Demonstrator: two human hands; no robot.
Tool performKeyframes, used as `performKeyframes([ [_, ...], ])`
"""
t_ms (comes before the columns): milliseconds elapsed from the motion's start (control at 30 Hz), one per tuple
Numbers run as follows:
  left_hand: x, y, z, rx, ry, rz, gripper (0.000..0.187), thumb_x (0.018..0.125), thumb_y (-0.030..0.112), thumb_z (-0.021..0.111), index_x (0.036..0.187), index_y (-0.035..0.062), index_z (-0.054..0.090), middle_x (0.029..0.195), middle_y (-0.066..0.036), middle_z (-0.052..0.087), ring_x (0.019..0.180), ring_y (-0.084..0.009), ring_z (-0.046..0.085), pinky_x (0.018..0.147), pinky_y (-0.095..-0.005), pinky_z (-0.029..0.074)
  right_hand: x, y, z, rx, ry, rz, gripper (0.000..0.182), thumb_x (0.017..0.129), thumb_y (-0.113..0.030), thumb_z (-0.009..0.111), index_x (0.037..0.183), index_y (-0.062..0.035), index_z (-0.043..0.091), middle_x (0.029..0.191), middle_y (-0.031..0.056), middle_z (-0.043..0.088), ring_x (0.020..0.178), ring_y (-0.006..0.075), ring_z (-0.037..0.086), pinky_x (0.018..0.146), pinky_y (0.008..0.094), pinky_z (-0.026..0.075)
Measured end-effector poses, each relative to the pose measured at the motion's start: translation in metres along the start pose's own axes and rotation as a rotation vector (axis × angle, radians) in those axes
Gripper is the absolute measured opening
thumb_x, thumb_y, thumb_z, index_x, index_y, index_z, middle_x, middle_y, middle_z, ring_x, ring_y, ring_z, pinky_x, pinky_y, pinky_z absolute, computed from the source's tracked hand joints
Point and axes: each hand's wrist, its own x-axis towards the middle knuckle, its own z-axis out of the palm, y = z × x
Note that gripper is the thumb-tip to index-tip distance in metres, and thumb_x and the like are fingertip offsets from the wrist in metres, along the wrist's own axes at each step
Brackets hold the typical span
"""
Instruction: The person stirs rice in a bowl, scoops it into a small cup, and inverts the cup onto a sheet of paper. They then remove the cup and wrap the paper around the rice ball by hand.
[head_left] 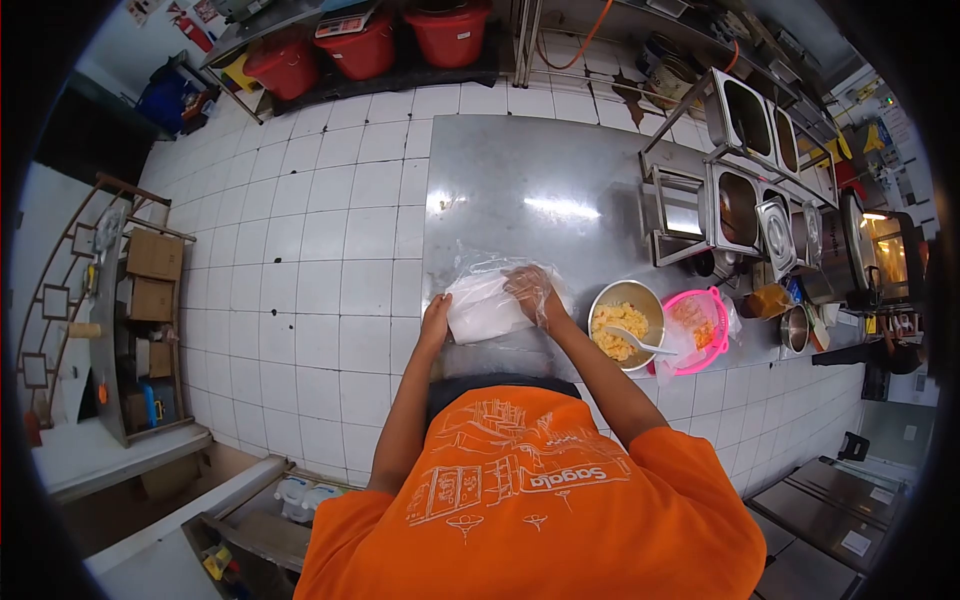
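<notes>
A white package in clear plastic wrap (pixel 482 308) lies near the front left edge of the steel table (pixel 530 160). My left hand (pixel 436 318) grips its left side, fingers closed on the edge. Over the right part of the package is my right hand (pixel 530 292), covered by loose clear plastic; its finger position is hard to make out. To the right stands a metal bowl (pixel 655 312) of yellow food with a white spoon (pixel 640 342) in it. Beside the bowl is a pink basket (pixel 722 310) holding a plastic bag and orange and pinkish food.
Metal food pans (pixel 735 205) sit in a rack at the table's right. Red tubs (pixel 447 35) stand beyond the tiled floor. Cardboard boxes (pixel 155 255) fill a shelf at left. Another person (pixel 890 355) is at far right, near a lit oven (pixel 888 255).
</notes>
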Motion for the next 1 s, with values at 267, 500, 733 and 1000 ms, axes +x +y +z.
performKeyframes([
  [267, 0.01, -0.002, -0.002, 0.197, -0.011, 0.07, 0.045, 0.099, 0.042, 0.062, 0.118, 0.002, 0.064, 0.094, -0.002, 0.065, 0.078, -0.01, 0.058, 0.064, -0.0265, 0.043, -0.025, 0.003, -0.027, 0.182, -0.151, -0.057, 0.017, 0.092, -0.012, 0.059, 0.107, -0.0091, 0.067, 0.111, 0.0085, 0.067, 0.107, 0.0295, 0.062, 0.111, 0.0461, 0.042],
  [500, 0.03, 0.003, 0.0, 0.515, -0.071, 0.095, 0.037, 0.094, 0.028, 0.072, 0.111, -0.0045, 0.071, 0.096, -0.012, 0.074, 0.084, -0.0177, 0.068, 0.078, -0.0334, 0.052, -0.04, -0.025, -0.086, 0.26, -0.341, 0.143, 0.01, 0.09, -0.011, 0.059, 0.093, -0.0105, 0.069, 0.098, 0.0073, 0.065, 0.104, 0.0273, 0.061, 0.109, 0.0437, 0.044],
  [733, 0.068, 0.007, -0.008, 0.432, -0.003, 0.289, 0.03, 0.094, 0.023, 0.069, 0.106, -0.0043, 0.071, 0.091, -0.011, 0.073, 0.077, -0.0168, 0.067, 0.071, -0.0342, 0.053, -0.056, -0.045, -0.159, 0.013, -0.002, 0.032, 0.014, 0.077, 0.0, 0.068, 0.089, -0.0078, 0.071, 0.088, 0.005, 0.061, 0.095, 0.0239, 0.062, 0.104, 0.0454, 0.048],
  [1000, 0.051, 0.035, 0.027, 0.941, 0.161, 0.573, 0.045, 0.089, 0.021, 0.075, 0.127, 0.001, 0.061, 0.112, -0.02, 0.067, 0.105, -0.0338, 0.065, 0.095, -0.0417, 0.051, -0.055, -0.075, -0.164, -0.022, 0.257, 0.124, 0.018, 0.076, 0.0, 0.067, 0.091, -0.0092, 0.07, 0.091, 0.0037, 0.061, 0.099, 0.0222, 0.062, 0.106, 0.0474, 0.046],
])
